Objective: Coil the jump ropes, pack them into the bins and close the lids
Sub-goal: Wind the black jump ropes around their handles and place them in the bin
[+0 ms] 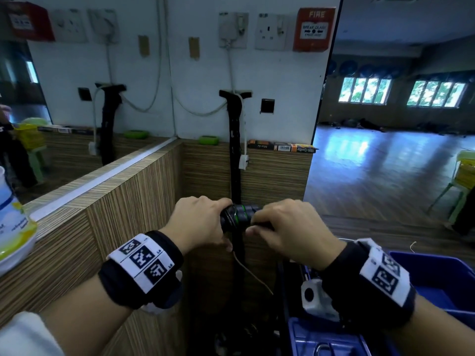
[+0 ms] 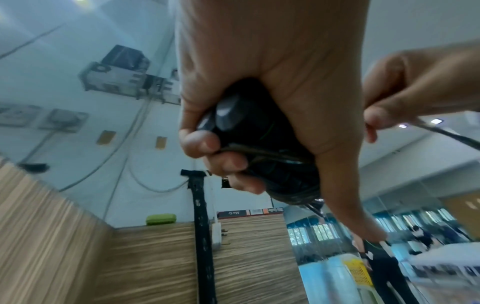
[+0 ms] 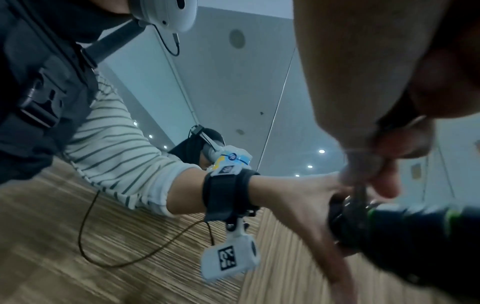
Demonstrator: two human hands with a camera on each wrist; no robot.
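The jump rope handles [image 1: 240, 216], black with green rings, are held side by side at chest height in front of a wood-grain counter corner [image 1: 144, 191], near the centre of the head view. The left hand [image 1: 199, 222] wraps its fingers round the handles' left end, together with several turns of dark cord [image 2: 262, 153] pressed under the fingertips. The right hand [image 1: 288, 228], at 3 o'clock from the handles and close against the left, pinches the cord [image 2: 441, 131] between thumb and forefinger; from there the cord runs off to the lower right in the left wrist view. At 5 o'clock from the hands, low down, sit blue bins [image 1: 431, 276], open at the top. At 12 o'clock a black strap [image 1: 235, 155] hangs down the white wall [image 1: 200, 73]. At 1 o'clock, high on that wall, is a red fire alarm box [image 1: 313, 29].
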